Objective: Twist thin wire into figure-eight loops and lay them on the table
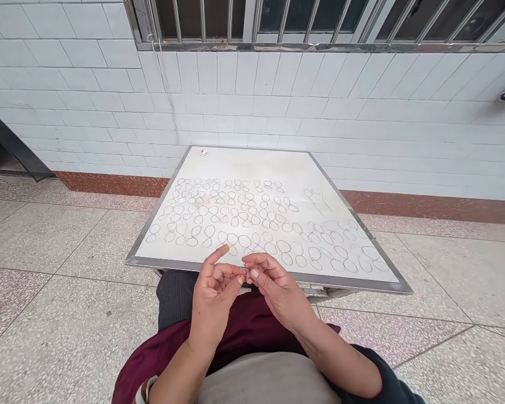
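Observation:
Close together, at the table's near edge, my two hands meet fingertip to fingertip. My left hand (pixel 213 300) pinches with thumb and a finger, while another finger, with tan tape (pixel 224 249) round its tip, points up and away. Thumb and fingertips of my right hand (pixel 278 289) are also pinched, right against the left ones. Whatever lies between the fingertips is too small to make out. Just beyond them, thin dark loops (pixel 283 246), many paired like figure eights, lie in rows on a white table (pixel 252 163); wire or thread, I cannot tell.
A grey metal rim (pixel 362 285) edges the table. At its far left corner sits a small white and red object (pixel 204 152). Fainter thin strands (pixel 317 201) lie at the right. Behind rises a white tiled wall (pixel 252 106) with a barred window (pixel 303 22).

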`<move>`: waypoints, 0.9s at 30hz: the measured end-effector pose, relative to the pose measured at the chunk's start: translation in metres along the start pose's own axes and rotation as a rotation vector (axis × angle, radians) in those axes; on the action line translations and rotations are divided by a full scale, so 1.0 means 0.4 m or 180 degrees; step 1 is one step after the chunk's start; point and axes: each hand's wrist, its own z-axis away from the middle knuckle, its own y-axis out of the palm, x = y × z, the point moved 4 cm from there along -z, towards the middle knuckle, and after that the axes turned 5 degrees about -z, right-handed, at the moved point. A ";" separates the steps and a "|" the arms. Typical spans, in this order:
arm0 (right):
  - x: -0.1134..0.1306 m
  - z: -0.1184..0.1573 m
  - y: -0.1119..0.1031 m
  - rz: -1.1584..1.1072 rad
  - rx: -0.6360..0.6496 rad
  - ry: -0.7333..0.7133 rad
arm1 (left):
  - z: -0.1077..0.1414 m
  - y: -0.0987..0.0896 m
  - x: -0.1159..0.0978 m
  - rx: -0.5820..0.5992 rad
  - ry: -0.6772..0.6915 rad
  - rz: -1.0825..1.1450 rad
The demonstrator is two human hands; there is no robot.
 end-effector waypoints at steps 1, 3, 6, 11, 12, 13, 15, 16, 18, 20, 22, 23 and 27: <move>0.002 0.000 0.001 0.0110 0.0019 -0.0037 | 0.001 0.000 -0.002 -0.0007 -0.0008 0.0004; 0.006 -0.001 0.002 0.0244 0.0015 -0.0111 | 0.002 0.000 -0.004 -0.0013 -0.0027 -0.0003; 0.010 -0.004 0.000 0.0323 -0.0021 -0.0235 | 0.003 0.000 -0.003 -0.0011 -0.0044 -0.0012; 0.020 -0.001 -0.005 0.0545 0.0019 -0.0325 | 0.006 -0.003 0.002 -0.0013 -0.0063 0.0017; 0.020 0.001 -0.004 0.0523 0.0104 -0.0255 | 0.007 -0.004 0.001 -0.0014 -0.0048 0.0028; 0.018 0.003 -0.003 0.0474 0.0186 -0.0173 | 0.008 -0.004 0.000 -0.0017 -0.0032 0.0036; 0.011 0.005 -0.004 0.0294 0.0231 -0.0034 | 0.011 -0.005 -0.002 -0.0031 -0.0003 0.0038; 0.006 0.005 -0.006 0.0168 0.0187 0.0019 | 0.012 -0.005 -0.003 -0.0033 0.0005 0.0039; -0.007 0.004 -0.012 -0.0082 0.0021 0.0094 | 0.014 -0.004 -0.003 -0.0010 0.0011 0.0069; -0.017 0.003 -0.015 -0.0196 -0.0148 0.0111 | 0.015 -0.002 0.000 0.0025 0.0005 0.0113; -0.020 0.002 -0.015 -0.0172 -0.0244 0.0051 | 0.015 -0.003 0.003 0.0040 0.0000 0.0119; -0.019 0.002 -0.014 -0.0158 -0.0262 0.0011 | 0.015 -0.003 0.005 0.0044 -0.0006 0.0111; -0.012 0.003 -0.007 -0.0320 -0.0285 -0.0038 | 0.014 0.000 0.009 0.0129 -0.0093 0.0094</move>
